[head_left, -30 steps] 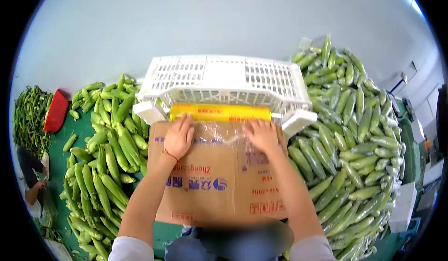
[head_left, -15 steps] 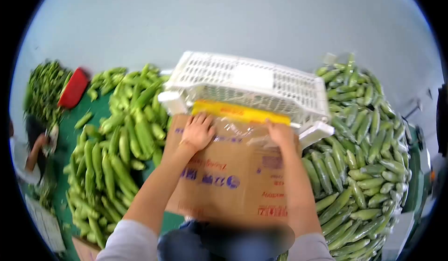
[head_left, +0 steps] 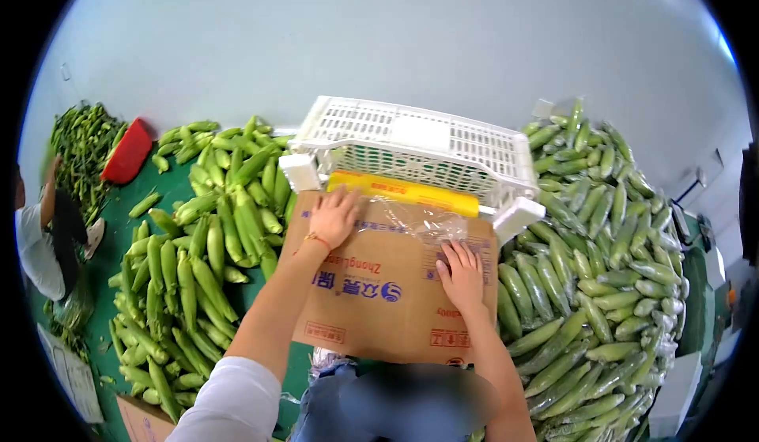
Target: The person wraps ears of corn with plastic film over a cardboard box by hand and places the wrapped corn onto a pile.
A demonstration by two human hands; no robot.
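Note:
A flat printed cardboard box [head_left: 395,284] lies in front of me, with a yellow roll [head_left: 411,193] of clear plastic film along its far edge. Some clear film [head_left: 419,219] stretches from the roll onto the cardboard. My left hand [head_left: 334,219] rests on the far left part of the cardboard, its fingers stretched toward the roll's left end. On the right side, my right hand [head_left: 461,274] lies flat on the cardboard with fingers apart, just below the film's edge. Neither hand grips anything.
A white plastic crate [head_left: 419,137] stands behind the roll. Husked green corn [head_left: 213,244] is heaped on the left, film-wrapped corn [head_left: 601,284] on the right. A red scoop-like container [head_left: 126,153] and another person [head_left: 47,244] are at far left.
My right hand has come off the film's right end by the roll and moved down onto the cardboard, fingers spreading. My left hand stays near the roll's left end.

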